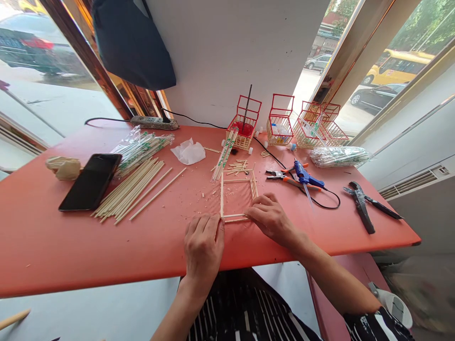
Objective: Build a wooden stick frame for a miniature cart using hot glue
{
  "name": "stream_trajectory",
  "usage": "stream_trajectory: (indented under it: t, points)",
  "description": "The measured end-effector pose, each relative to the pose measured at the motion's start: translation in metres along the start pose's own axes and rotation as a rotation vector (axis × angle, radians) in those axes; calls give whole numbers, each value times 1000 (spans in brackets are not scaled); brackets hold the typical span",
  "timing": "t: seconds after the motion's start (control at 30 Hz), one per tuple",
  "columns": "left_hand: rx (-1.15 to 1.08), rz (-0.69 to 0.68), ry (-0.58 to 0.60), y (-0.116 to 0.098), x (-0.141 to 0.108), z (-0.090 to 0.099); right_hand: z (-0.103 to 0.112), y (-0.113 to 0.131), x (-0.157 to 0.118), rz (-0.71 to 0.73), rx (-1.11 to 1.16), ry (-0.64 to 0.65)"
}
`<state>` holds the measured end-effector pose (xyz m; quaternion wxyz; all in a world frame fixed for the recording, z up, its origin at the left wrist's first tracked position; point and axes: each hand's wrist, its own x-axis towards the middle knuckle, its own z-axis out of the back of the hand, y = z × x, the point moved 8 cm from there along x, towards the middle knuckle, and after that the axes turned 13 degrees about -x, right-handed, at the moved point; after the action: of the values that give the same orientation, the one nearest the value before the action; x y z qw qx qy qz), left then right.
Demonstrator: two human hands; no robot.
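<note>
A small open frame of pale wooden sticks [222, 194] stands on the orange-red table in front of me. My left hand [203, 241] grips its near left corner, fingers bent over the sticks. At the near right corner, my right hand [270, 215] pinches the end of a short white-looking stick [233, 216] that spans the near side. The thumbs and the exact contact points are partly hidden. Cut stick pieces [239, 166] and crumbs lie beyond and inside the frame. A blue glue gun [306, 175] and orange-handled pliers [284, 176] rest right of it.
Long sticks [131, 189], a phone [91, 182] and wrapped stick bundles [142, 147] lie to the left. Several finished-looking stick carts with red trim [280, 121] stand along the back. Black-handled pliers [362, 206] lie at right. A black cord [330, 206] loops near the glue gun.
</note>
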<state>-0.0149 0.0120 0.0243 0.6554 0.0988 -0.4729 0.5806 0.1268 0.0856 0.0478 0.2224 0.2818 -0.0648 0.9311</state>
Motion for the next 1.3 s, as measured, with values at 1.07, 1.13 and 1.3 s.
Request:
stream_trajectory:
  t: [1.07,1.13,1.3]
  points:
    - [-28,44,6,5,-2,-2,-2,-2,-1,-23,-5,34]
    - [-20,31,3,3,-2,-2,-2,-2,-1,-23,-5,33]
    - [-17,22,1,3,-1,-1,-1,-1,0,-19,-8,22]
